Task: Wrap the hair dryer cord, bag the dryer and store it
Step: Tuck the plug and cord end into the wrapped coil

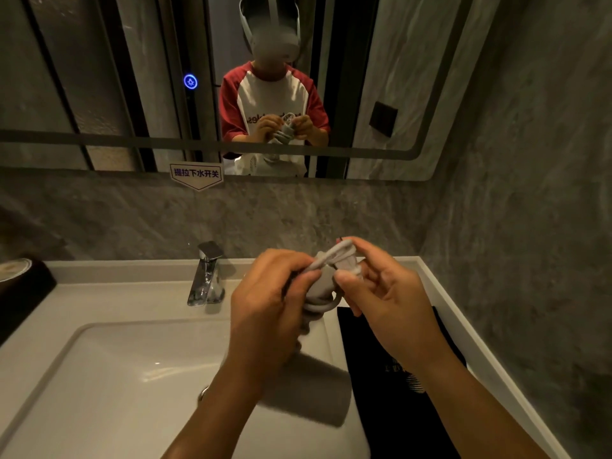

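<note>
Hands, left hand (pixel 268 293) and right hand (pixel 381 293), both pinch the grey cord (pixel 334 260) wound around the hair dryer (pixel 308 385).

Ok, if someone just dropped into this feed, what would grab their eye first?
Both hands, the left hand and right hand, working a grey cord around the hair dryer above the white sink. Next, the mirror reflecting the person, and a black bag lying on the counter at right.

Dim, warm light with wide-angle bending at the edges, a soft glare streak inside the sink (pixel 99 342).
</note>
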